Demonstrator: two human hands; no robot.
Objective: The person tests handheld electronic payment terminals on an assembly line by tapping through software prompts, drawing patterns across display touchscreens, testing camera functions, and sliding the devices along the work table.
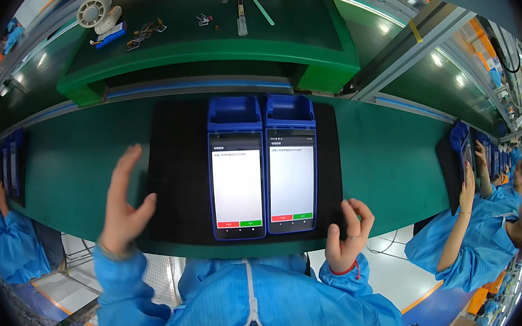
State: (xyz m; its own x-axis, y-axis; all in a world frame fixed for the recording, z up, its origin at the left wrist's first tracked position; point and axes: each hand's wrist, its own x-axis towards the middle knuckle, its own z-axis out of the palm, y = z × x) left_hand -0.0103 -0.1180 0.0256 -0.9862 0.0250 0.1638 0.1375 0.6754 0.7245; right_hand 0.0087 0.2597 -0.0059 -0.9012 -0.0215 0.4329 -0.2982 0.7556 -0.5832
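Two blue handheld payment terminals lie side by side on a black mat, screens lit. The left terminal and the right terminal each show a mostly white page with a red and a green button at the bottom. Both have a blue hollow printer compartment at the far end. My left hand hovers by the mat's left edge, thumb and fingers apart, holding nothing. At the mat's right edge is my right hand, its fingers loosely bent and spread, apart from the right terminal and with nothing in it.
Behind the mat stands a raised green shelf bearing a small white fan, small loose parts, a pen-like tool and a pale green stick. Co-workers in blue sit left and right, with more terminals before them.
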